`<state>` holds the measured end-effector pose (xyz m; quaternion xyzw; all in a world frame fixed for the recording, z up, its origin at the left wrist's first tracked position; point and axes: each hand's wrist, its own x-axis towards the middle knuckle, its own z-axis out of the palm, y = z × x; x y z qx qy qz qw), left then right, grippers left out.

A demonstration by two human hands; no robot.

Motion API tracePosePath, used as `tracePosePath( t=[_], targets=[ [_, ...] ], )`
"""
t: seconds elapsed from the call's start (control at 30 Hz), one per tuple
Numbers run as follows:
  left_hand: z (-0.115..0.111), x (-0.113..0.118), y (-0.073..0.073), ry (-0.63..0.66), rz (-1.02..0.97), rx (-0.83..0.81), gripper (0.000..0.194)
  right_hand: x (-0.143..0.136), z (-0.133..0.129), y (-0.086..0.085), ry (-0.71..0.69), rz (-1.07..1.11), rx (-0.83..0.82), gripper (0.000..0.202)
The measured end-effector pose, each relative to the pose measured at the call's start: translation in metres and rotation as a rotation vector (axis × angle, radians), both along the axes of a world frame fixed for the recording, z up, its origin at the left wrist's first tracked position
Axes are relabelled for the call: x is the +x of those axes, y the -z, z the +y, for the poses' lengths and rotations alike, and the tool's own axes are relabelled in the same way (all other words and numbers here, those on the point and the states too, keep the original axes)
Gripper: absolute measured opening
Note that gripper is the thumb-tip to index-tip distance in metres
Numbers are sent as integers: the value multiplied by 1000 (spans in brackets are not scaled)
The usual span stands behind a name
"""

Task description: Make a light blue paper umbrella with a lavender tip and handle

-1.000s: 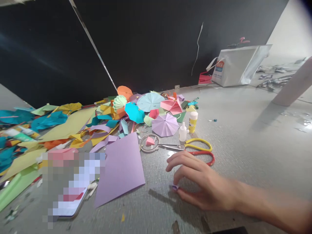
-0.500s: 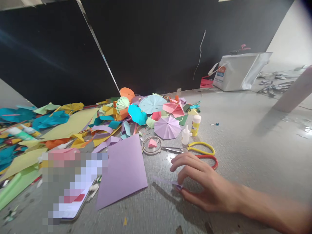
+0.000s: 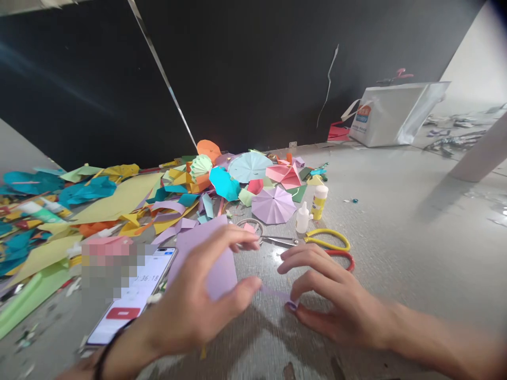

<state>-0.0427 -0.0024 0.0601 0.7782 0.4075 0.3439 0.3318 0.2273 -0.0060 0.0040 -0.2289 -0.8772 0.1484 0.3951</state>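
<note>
Between the thumb and finger of my right hand (image 3: 336,295) is the coiled end of a narrow purple paper strip (image 3: 277,293). Its loose end stretches left, just above the grey surface. My left hand (image 3: 209,285) is open, thumb and fingers apart, with the thumb tip close to the strip's loose end; whether they touch I cannot tell. Under and behind that hand lies a purple paper sheet (image 3: 227,264), partly hidden. Scissors with yellow and red handles (image 3: 328,240) rest beyond my right hand. A roll of tape (image 3: 250,228) lies near their blades.
A small white bottle (image 3: 302,219) and a glue stick (image 3: 319,203) stand behind the scissors. A purple pleated paper disc (image 3: 273,206) sits by coloured scraps at the left and back. A phone (image 3: 130,301) lies left; a white bag (image 3: 386,116) stands at the back right.
My left hand has come in from the lower left, over the purple sheet and up to the strip's loose end. My right hand keeps its pinch on the coil, almost unmoved.
</note>
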Motion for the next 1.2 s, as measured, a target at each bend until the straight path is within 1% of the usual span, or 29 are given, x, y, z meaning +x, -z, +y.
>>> tracePosePath(
  t=[0.07,0.13,0.17,0.2,0.27,0.33,0.5,0.67,0.73,0.87,0.93,1.07,1.2],
  targets=[
    [16,16,21,130,-53,-194,49,0,-2,1,-4,-16,13,23],
    [23,27,46,313,-203,-423,60,-1,-3,2,-16,-25,17,24],
    [23,30,57,381,-307,-494,65,-2,-3,3,-22,-30,15,25],
    [22,33,65,412,-381,-534,63,-3,-2,3,-27,-35,14,25],
    [19,35,74,418,-506,-571,65,-4,-2,3,-30,-43,14,24],
    [15,35,74,403,-555,-591,65,-6,-1,3,-33,-49,16,24],
    [14,39,69,384,-601,-636,65,-8,0,4,-45,-31,23,26],
    [12,42,75,390,-579,-656,51,-9,1,5,-44,-55,-2,27],
    [10,40,76,394,-547,-652,48,-9,1,1,-80,-106,-29,31],
    [6,35,75,391,-533,-645,47,-9,1,-7,-163,-196,-57,37],
    [5,33,74,408,-516,-638,47,-9,0,-6,-153,-190,-55,35],
    [7,31,72,454,-506,-667,53,-7,-3,0,-115,-173,-59,26],
    [7,31,74,426,-473,-660,47,-7,-5,3,-102,-152,-26,23]
  ],
)
